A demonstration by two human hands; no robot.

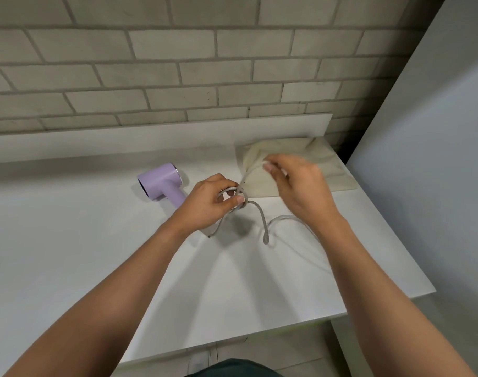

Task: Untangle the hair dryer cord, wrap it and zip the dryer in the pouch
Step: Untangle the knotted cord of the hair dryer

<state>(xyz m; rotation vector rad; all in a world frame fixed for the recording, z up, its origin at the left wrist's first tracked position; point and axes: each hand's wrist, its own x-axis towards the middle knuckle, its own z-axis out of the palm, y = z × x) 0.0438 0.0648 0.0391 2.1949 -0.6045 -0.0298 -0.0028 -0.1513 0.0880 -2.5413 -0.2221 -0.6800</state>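
**Two bare hands working a grey cord above a white counter**

At far left we see the white counter [69, 227], which runs back to a low raised ledge under a wall of pale bricks [150, 63]. Left of centre lies the lilac hair dryer [161, 185], resting on the counter on its side, its dark barrel opening turned toward the left and its handle running down and to the right until it passes behind our left hand.

Our left hand [209, 204] is raised just beside the dryer's handle. Its thumb and fingers are curled together and pinch a tangled crossing of the grey cord [262, 221]; a small loop shows inside the grip. From this pinch one strand drops down toward the counter below the wrist, and another falls to the right, bends in a narrow hanging loop between the two hands, then rises and curves away beneath the right forearm.

A further strand climbs diagonally from the left-hand pinch up to our right hand [300, 186]. This hand is motion-blurred; its fingertips appear to be closed on the upper end of that strand, though we cannot tell the grip exactly.

Behind the right hand, at the counter's back right corner, lies the cream fabric pouch [330, 164], flat and rumpled. We cannot tell whether its zip is open. At far right stands a plain grey panel [428, 159].
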